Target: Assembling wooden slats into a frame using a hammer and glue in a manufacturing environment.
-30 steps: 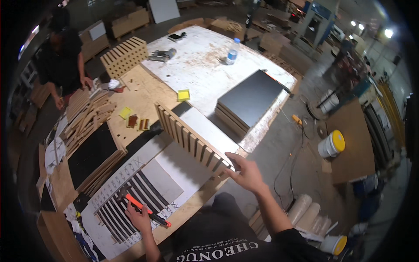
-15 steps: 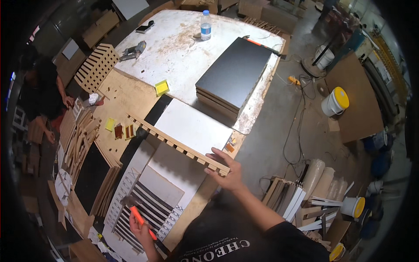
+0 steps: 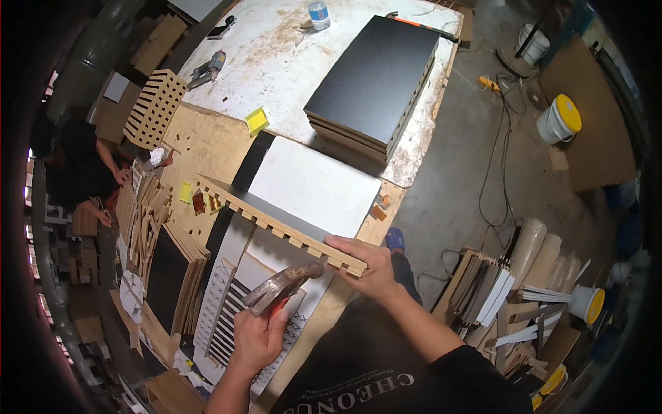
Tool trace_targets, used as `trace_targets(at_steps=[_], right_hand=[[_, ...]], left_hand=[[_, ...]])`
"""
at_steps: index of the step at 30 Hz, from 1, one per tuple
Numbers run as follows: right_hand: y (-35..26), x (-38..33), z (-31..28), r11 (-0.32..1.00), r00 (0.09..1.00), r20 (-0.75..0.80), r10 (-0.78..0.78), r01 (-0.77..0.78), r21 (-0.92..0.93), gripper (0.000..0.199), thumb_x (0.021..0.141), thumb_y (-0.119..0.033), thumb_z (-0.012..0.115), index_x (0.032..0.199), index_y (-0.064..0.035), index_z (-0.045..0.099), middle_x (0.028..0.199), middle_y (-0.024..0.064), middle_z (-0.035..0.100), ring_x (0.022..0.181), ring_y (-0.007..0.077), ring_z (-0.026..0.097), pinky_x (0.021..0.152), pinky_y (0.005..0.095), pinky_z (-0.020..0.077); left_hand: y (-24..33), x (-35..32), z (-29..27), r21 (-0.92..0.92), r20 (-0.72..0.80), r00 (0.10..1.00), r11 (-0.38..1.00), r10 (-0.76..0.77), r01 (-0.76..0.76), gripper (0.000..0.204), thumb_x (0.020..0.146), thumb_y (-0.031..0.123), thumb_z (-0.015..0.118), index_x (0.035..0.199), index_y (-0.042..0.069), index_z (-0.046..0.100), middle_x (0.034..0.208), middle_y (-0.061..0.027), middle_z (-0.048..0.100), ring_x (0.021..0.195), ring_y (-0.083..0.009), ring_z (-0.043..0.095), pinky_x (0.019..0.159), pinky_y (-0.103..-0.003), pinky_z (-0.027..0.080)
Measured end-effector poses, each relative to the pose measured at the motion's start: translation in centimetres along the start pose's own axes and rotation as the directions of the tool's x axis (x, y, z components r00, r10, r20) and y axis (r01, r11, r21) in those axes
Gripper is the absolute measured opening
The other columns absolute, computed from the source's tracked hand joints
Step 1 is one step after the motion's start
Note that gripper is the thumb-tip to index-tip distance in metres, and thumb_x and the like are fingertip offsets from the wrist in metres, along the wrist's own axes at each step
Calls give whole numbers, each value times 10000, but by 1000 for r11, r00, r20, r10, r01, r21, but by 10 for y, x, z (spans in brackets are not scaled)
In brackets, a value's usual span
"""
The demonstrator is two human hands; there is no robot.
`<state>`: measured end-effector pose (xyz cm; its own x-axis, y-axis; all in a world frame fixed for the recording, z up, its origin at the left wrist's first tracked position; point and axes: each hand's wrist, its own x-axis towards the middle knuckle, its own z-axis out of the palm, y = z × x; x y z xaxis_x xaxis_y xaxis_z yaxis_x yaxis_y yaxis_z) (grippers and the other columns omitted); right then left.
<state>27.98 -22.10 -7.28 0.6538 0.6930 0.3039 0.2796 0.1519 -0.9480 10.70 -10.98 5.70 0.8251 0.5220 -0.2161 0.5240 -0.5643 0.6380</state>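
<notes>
Workshop, seen from over the worker's shoulders: left hand [image 3: 256,338] wrapped tight round the red grip of a claw hammer [image 3: 281,288], its steel head raised just beside the near end of a notched wooden strip [image 3: 276,222]. Right hand [image 3: 365,265] clamps that same end, fingers curled over the top edge, thumb underneath. The strip runs diagonally up-left across the plywood bench [image 3: 200,141], standing on edge w/ its row of square teeth facing the worker. Behind it lies a white panel [image 3: 314,186]; under the hammer, a slotted white-and-dark board [image 3: 227,317]. Farther back, on a dusty white tabletop [image 3: 276,62], sits a stack of black-faced boards [image 3: 376,79], a water bottle [image 3: 318,14] & a yellow block [image 3: 256,121]. A slatted wooden rack [image 3: 155,107] stands at the bench's far left corner. At far left another person [image 3: 76,172] in dark clothes works over loose wood strips. A white bucket w/ yellow lid [image 3: 560,119] sits on the concrete floor at right.
</notes>
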Motion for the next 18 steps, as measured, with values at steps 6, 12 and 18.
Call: trace_targets(at_steps=[6,12,18], right_hand=[[2,-1,-1,999,1000,18,-13,13,51,469,657,-12,698,1114,-57,605,1075,114,634,1008,247,612,849,303,497],[3,-3,1,998,1000,22,-21,19,56,460,659,-14,694,1109,-52,606,1080,119,631,1011,255,610,848,306,497],[1,-1,-1,998,999,21,-29,28,49,432,675,-31,696,1098,-32,606,1077,124,632,1008,259,611,843,308,498]], left_hand=[[25,15,-4,183,-28,972,957,235,-226,209,799,100,591,997,33,602,725,-153,607,584,-327,593,540,-378,477],[14,19,8,202,31,978,957,205,-207,144,800,56,556,927,1,594,667,-147,552,568,-329,550,533,-338,445],[18,9,1,138,-24,940,932,341,-334,366,754,59,607,1115,22,560,872,-164,639,558,-308,594,522,-358,484]])
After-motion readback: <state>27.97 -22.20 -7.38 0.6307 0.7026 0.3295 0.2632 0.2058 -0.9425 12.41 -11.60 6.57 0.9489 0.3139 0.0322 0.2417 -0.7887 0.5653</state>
